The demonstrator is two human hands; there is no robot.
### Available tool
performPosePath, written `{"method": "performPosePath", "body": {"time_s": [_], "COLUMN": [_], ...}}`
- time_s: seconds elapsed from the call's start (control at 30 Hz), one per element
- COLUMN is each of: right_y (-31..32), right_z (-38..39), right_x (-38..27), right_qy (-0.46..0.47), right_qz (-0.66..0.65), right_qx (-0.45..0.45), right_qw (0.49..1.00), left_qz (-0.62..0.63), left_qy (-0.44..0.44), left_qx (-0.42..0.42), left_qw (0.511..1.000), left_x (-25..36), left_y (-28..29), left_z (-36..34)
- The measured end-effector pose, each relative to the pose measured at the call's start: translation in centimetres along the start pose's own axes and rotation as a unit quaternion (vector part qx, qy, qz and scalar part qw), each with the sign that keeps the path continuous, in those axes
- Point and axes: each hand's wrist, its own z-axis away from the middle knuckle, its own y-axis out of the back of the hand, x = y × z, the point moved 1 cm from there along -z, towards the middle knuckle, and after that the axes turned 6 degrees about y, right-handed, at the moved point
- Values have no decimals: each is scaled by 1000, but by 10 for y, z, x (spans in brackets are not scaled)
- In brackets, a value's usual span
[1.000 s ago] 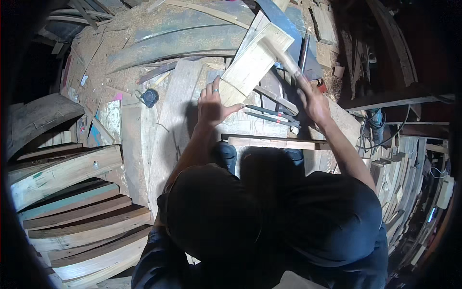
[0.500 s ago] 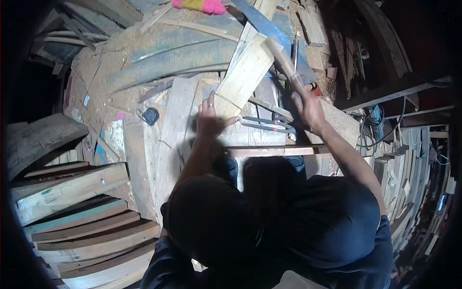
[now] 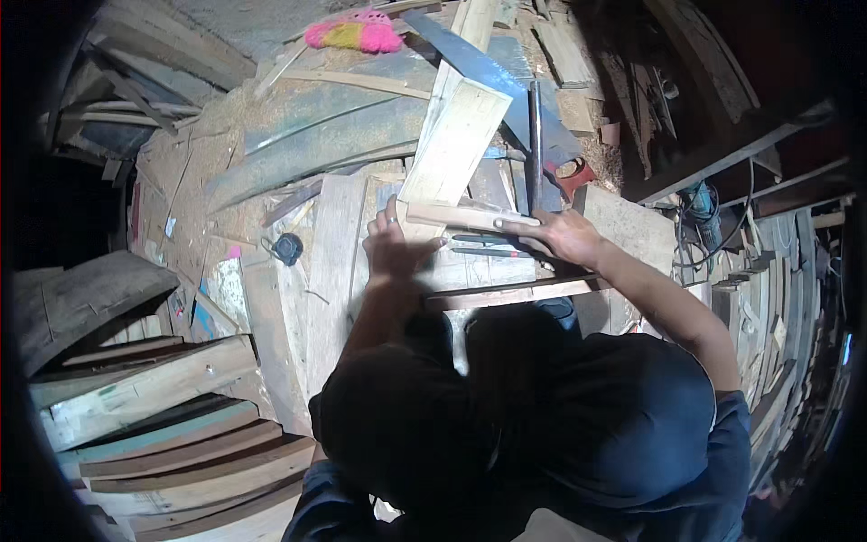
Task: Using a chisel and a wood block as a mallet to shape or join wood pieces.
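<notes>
My right hand [image 3: 571,239] grips a flat wooden strip [image 3: 442,215], which lies crosswise over the near end of a pale board [image 3: 462,135]. Close to that end, my left hand [image 3: 390,246] rests with its fingers spread and thumb pointing right, touching the board's near left corner. A handsaw [image 3: 474,65] with a red handle lies beyond the board, its blade slanting under it or behind it. A dark metal rod [image 3: 536,144] lies just beyond my right hand. Below the strip is a dark tool with two long arms [image 3: 492,252], partly hidden.
A small dark round object [image 3: 287,248] sits on the planks to the left. Pink and yellow netting [image 3: 357,34] lies at the far side. Stacked curved timbers [image 3: 149,393] fill the lower left. At right are a blue-green power tool [image 3: 703,217] with a cable and upright boards [image 3: 768,298].
My right hand has swung the wooden strip down and left, from pointing away along the board to lying across its near end. My left hand stays by the board's corner.
</notes>
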Motion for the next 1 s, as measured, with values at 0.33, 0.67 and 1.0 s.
{"method": "performPosePath", "body": {"time_s": [0.33,0.67,1.0], "right_y": [-7,2,14], "right_z": [1,-10,-17], "right_x": [8,15,27], "right_qy": [-73,-175,-207], "right_qz": [-49,-59,-93], "right_qx": [95,156,199], "right_qw": [992,970,953], "left_qz": [-6,35,39], "left_qy": [-110,-52,-74], "left_qx": [77,26,59], "left_qw": [991,998,995], "left_x": [-9,-1,-5], "left_y": [-22,-19,-23], "left_z": [-1,1,2]}}
